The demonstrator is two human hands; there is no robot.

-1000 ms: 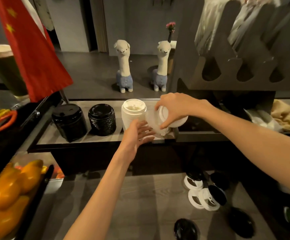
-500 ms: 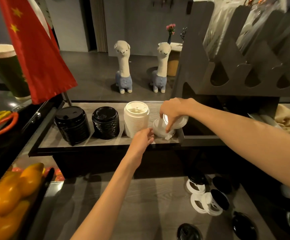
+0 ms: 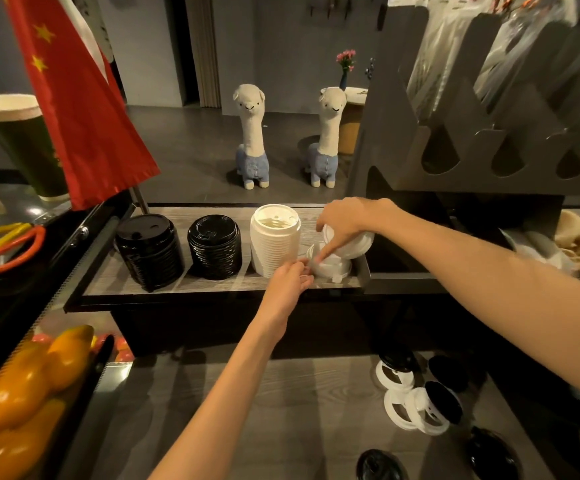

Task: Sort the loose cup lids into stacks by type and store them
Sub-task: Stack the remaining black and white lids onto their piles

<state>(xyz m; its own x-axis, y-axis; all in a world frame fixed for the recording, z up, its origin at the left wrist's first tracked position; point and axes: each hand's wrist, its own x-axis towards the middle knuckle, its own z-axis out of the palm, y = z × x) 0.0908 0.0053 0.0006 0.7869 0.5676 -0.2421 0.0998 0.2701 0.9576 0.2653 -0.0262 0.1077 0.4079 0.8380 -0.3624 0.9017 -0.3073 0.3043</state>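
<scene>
Overhead, right hand (image 3: 345, 221) curled down in a pinching grip on tilted white lids (image 3: 349, 241) atop a short white stack (image 3: 328, 266), left hand (image 3: 286, 284) fingertips steadying it at 9 o'clock, beside tall white stack (image 3: 274, 240).

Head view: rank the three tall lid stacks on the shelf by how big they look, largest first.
1. White lid stack, tallest.
2. Left black lid stack, wider and nearer the camera, so its lead over the third is unsure.
3. Right black lid stack, shortest.
</scene>
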